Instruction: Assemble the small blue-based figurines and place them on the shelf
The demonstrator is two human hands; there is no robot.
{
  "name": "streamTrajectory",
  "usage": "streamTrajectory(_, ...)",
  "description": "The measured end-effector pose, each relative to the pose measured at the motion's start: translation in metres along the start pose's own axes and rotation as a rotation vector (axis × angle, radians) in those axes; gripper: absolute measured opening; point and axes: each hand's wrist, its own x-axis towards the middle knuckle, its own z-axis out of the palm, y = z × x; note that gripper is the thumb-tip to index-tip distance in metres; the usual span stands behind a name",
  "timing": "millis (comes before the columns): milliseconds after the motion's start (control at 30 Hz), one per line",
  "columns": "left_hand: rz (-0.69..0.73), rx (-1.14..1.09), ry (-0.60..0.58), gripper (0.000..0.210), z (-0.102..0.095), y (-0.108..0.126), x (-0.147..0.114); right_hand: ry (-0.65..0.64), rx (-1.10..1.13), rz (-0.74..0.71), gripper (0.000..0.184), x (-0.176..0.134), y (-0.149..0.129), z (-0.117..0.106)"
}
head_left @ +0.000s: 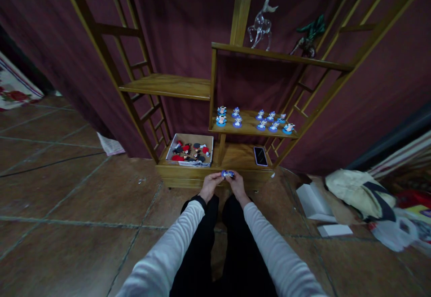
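Observation:
Between my left hand (210, 184) and my right hand (237, 184) is a small purple-and-white figurine (227, 174), lying on its side. Fingers of both hands close on it, one hand at each end. It hangs in front of the low cabinet's front edge. Similar figurines (261, 125) on round purple or blue bases stand in two rows on the shelf (249, 129) above. To the left, an open cardboard box (213, 145) holds several red, black and white figurines (186, 148), many lying over.
A phone (260, 156) lies on the lower shelf at right. Higher up stand a clear glass deer (261, 25) and a dark green-topped ornament (308, 36). On the floor at right are a white box (315, 201), a cream bag (357, 191) and a plastic bag (393, 229).

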Motion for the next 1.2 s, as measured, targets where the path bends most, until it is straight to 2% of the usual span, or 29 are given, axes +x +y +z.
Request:
streamTrajectory(200,-0.049,-0.084,0.022,0.029,0.001,0.011,-0.005,-0.018,-0.069,-0.080,0.025,-0.009,-0.011,0.001)
streamTrajectory(300,-0.059,-0.073,-0.007,0.030,-0.001,0.014,-0.007,-0.018,-0.066,-0.097,0.025,-0.013,-0.020,-0.001)
streamTrajectory(533,-0.037,-0.113,-0.030,0.031,0.000,0.012,-0.007,-0.018,-0.037,-0.131,0.023,-0.015,-0.030,0.000)
streamTrajectory(667,-0.044,-0.127,-0.035,0.032,0.000,0.010,-0.005,-0.060,-0.056,-0.181,0.021,-0.016,-0.029,0.001)
streamTrajectory(933,-0.079,-0.079,-0.031,0.031,-0.007,0.011,-0.002,-0.121,0.037,-0.065,0.031,-0.017,-0.025,0.003)
streamTrajectory(1200,-0.130,-0.059,0.082,0.018,-0.006,0.010,0.000,-0.149,0.075,0.063,0.033,-0.012,-0.020,0.005)
